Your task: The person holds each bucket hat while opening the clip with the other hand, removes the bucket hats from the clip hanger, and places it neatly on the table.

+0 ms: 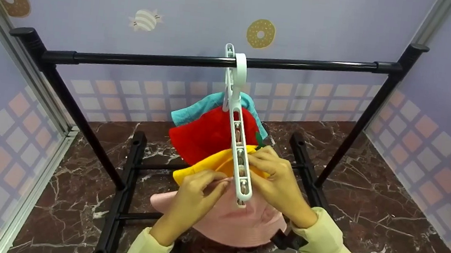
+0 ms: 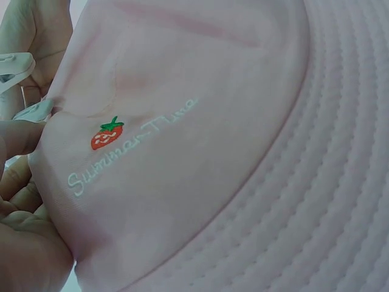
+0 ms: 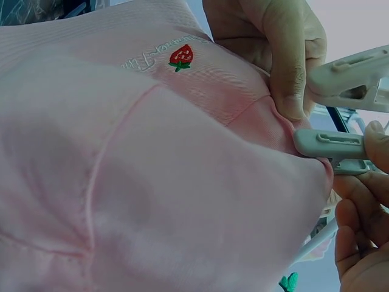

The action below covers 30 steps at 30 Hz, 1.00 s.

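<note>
Both forearms reach forward in pale yellow sleeves, converging from either side on the near end of a white hanger [image 1: 235, 102], which hooks over the crossbar of a black rack [image 1: 153, 60] close to the middle of that bar. The left hand [image 1: 195, 196] comes up from the near side, wrist low, its thumb and forefinger pinching the upper edge of a pink hat [image 1: 236, 224]. The right hand [image 1: 280, 180] lies across the hanger's right edge, knuckles raised and fingers bent inward; in the right wrist view its thumb and fingers squeeze the handles of a clip [image 3: 331, 145] at the hat's edge. A second clip [image 3: 352, 79] is just beside the left thumb.

The pink hat is below the hanger's near end, brim downward. Its crown bears white stitched lettering [image 2: 134, 146] that reads "Summer Time", with a red embroidered strawberry [image 2: 107, 134] just above; the right wrist view shows the same script only in part. Farther along the hanger, toward the crossbar, are a yellow hat [image 1: 204, 168], a red hat [image 1: 212, 131] and a blue hat [image 1: 198, 109].
</note>
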{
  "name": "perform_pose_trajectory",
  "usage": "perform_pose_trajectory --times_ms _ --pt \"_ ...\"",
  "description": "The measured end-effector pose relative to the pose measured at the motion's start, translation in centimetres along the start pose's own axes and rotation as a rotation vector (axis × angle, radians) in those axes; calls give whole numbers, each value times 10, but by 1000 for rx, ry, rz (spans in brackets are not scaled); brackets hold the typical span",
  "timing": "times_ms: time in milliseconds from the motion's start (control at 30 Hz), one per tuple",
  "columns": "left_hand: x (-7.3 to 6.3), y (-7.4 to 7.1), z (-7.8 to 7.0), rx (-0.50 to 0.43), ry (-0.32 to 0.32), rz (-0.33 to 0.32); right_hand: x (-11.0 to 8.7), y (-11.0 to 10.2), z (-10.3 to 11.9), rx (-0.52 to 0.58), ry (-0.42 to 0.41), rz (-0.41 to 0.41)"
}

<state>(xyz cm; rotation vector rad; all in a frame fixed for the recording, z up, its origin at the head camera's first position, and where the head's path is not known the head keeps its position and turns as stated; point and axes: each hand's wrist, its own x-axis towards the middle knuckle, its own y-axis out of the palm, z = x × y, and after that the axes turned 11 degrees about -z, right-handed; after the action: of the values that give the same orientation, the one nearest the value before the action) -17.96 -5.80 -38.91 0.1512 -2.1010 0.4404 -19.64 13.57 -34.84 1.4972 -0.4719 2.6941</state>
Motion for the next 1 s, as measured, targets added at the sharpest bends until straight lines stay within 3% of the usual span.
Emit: perform_pose_trajectory --times_ms 1000 --pt "-3 1 2 -13 0 -17 2 2 -1 22 13 -19"
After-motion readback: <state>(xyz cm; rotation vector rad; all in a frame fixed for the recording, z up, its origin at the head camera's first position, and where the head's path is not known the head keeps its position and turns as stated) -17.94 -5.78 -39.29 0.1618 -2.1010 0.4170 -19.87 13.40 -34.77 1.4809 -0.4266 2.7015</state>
